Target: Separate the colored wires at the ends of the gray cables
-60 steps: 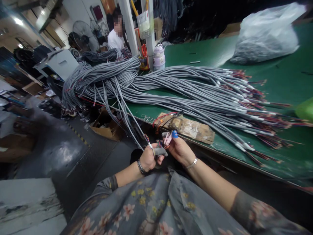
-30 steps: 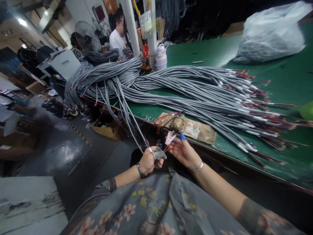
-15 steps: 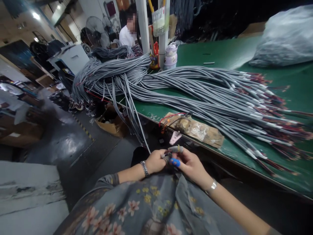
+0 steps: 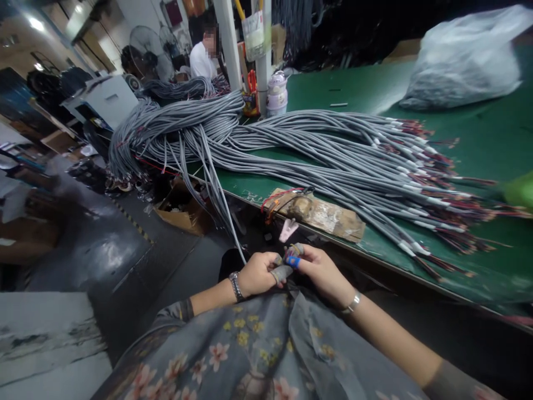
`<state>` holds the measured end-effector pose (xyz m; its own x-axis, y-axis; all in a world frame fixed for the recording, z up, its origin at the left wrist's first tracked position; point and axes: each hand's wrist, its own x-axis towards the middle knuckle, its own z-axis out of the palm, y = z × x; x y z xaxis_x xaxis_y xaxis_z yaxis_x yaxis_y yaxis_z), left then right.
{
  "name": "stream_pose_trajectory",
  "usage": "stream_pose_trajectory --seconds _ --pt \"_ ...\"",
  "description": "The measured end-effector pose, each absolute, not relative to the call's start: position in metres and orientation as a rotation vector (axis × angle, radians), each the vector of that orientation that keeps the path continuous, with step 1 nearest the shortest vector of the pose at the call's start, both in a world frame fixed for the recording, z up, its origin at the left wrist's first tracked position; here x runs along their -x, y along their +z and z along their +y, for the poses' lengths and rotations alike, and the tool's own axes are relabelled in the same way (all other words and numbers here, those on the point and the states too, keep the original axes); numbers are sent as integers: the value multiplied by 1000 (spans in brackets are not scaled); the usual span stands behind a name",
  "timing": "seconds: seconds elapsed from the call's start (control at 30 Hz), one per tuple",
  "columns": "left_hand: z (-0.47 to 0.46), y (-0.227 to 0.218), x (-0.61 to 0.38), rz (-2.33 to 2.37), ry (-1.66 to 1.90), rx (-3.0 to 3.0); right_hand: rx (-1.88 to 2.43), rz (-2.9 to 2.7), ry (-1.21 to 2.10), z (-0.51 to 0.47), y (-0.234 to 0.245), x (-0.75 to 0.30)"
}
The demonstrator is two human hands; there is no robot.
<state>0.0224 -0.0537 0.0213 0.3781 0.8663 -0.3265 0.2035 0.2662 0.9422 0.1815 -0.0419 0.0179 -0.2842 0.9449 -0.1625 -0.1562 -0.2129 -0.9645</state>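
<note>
My left hand (image 4: 259, 273) is closed around the end of a grey cable (image 4: 231, 232) that runs up to the bench; a grey cot covers its thumb. My right hand (image 4: 320, 269) is pinched against it, fingertips meeting at the cable's end, with a blue fingertip cot showing. What sits between the fingertips is too small to make out. A small pink piece (image 4: 288, 229) hangs just above the hands, below the bench edge. Both hands are over my lap, in front of the green bench (image 4: 478, 139).
A big heap of grey cables (image 4: 316, 150) with coloured wire ends lies across the bench. A worn wooden block (image 4: 320, 214) sits at the bench edge. A plastic bag (image 4: 458, 55) lies far right. A cardboard box (image 4: 183, 214) stands on the floor. A person in white (image 4: 202, 55) sits far back.
My right hand came down from holding the pink piece up and closed in against my left hand at the cable's end. The pink piece now hangs above the hands.
</note>
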Motion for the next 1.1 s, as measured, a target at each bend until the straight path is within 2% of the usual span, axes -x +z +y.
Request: stream_pose_trajectory --seconds 0.13,0.43,1.1 --pt "-53 24 -21 1129 576 -1359 1060 -1115 1683 -41 22 -176" --pt "-53 19 -26 1130 744 -938 1094 -1040 1593 -42 17 -173" --pt "-54 16 -24 1188 795 -936 1105 -1140 1560 -40 14 -172"
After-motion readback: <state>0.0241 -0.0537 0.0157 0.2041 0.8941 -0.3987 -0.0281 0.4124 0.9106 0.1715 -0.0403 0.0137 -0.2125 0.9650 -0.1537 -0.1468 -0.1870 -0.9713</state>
